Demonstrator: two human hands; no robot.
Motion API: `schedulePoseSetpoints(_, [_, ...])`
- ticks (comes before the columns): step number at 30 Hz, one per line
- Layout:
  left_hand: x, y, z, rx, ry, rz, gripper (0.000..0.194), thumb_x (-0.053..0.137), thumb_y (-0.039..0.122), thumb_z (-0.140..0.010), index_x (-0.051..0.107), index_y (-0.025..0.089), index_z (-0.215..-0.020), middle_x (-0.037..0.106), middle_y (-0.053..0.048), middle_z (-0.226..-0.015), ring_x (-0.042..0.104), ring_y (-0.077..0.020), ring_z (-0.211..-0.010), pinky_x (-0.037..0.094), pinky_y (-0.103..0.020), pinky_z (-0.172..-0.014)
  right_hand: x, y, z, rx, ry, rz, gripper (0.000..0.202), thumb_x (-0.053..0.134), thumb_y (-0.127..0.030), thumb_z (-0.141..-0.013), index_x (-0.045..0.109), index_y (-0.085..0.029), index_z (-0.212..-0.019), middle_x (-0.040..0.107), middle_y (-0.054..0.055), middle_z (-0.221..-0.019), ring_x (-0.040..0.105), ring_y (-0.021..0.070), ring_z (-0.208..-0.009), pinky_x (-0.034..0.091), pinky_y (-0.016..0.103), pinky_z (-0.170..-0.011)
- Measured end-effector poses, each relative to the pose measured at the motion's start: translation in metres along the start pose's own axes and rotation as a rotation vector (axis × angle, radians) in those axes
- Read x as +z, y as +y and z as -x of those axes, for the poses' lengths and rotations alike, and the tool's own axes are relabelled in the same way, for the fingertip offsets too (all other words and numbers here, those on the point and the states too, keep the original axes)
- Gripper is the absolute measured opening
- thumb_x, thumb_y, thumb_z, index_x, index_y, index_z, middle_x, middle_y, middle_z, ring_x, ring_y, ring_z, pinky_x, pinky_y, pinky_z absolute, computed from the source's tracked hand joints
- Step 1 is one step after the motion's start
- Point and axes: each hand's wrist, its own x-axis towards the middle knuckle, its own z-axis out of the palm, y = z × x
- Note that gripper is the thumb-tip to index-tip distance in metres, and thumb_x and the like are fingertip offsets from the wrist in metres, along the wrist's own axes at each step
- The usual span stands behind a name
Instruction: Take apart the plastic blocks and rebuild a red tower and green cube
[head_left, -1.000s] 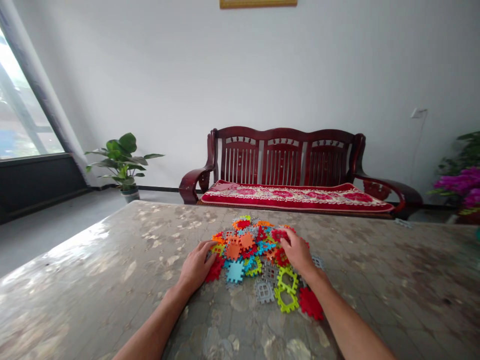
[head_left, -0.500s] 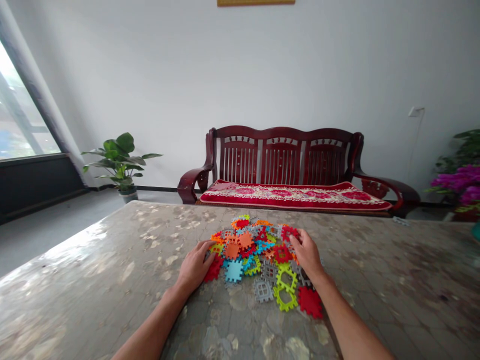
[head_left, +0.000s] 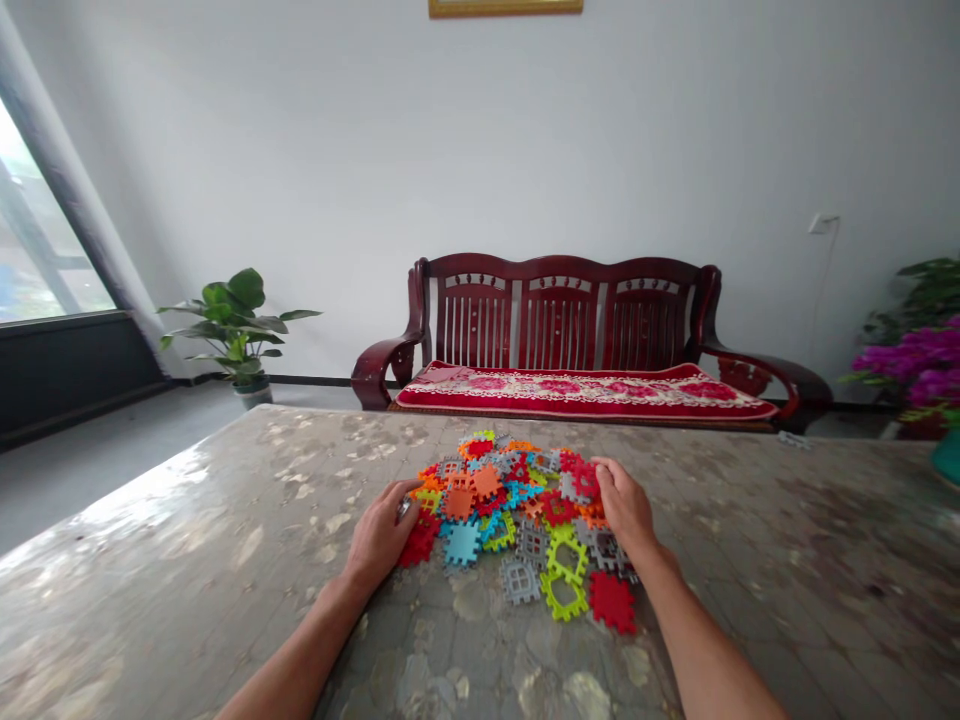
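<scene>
A loose heap of interlocking plastic tiles in red, orange, blue, grey and lime green lies on the table, with a light blue tile at its near left. At the heap's left edge is my left hand, fingers curled. A bit of a grey tile shows between its thumb and forefinger; most of it is hidden. A red tile lies beside that hand. My right hand pinches a red tile at the right edge. Below it are lime green frame tiles and another red tile.
The table has a patterned, shiny cover. Behind it stands a dark red wooden bench with a red floral cushion. A potted plant is at left, purple flowers at right. A small grey piece lies on the table's far right.
My right hand has drawn a red tile slightly right and towards me, uncovering a grey tile. My left hand has shifted a little left, with grey showing between its fingers.
</scene>
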Motion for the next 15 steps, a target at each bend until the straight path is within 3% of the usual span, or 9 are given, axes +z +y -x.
schedulePoseSetpoints(5, [0.0, -0.003, 0.0, 0.02, 0.145, 0.057, 0.033, 0.047, 0.038, -0.09, 0.064, 0.025, -0.116, 0.067, -0.006, -0.121, 0.063, -0.0226, -0.112, 0.05, -0.038, -0.097, -0.01, 0.023, -0.008, 0.078, 0.053, 0.076, 0.054, 0.03, -0.045, -0.09, 0.062, -0.021, -0.125, 0.069, 0.01, -0.121, 0.062, 0.0255, -0.111, 0.045, 0.036, -0.094])
schedulePoseSetpoints(11, [0.004, -0.013, -0.002, -0.083, 0.28, 0.16, 0.039, 0.041, 0.04, -0.094, 0.061, 0.022, -0.123, 0.067, -0.008, -0.12, 0.063, -0.023, -0.111, 0.049, -0.042, -0.099, -0.011, 0.067, -0.015, 0.183, 0.111, -0.046, 0.053, 0.035, -0.042, -0.086, 0.067, -0.018, -0.121, 0.073, 0.01, -0.105, 0.066, 0.0241, -0.096, 0.049, 0.034, -0.083])
schedulePoseSetpoints(15, [0.005, -0.015, -0.003, -0.137, 0.326, 0.218, 0.041, 0.039, 0.04, -0.095, 0.058, 0.021, -0.126, 0.065, -0.009, -0.127, 0.06, -0.0233, -0.118, 0.045, -0.044, -0.105, -0.006, 0.075, -0.015, 0.195, 0.097, -0.022, 0.049, 0.039, -0.042, -0.084, 0.07, -0.02, -0.115, 0.074, 0.01, -0.105, 0.066, 0.0253, -0.096, 0.049, 0.035, -0.083])
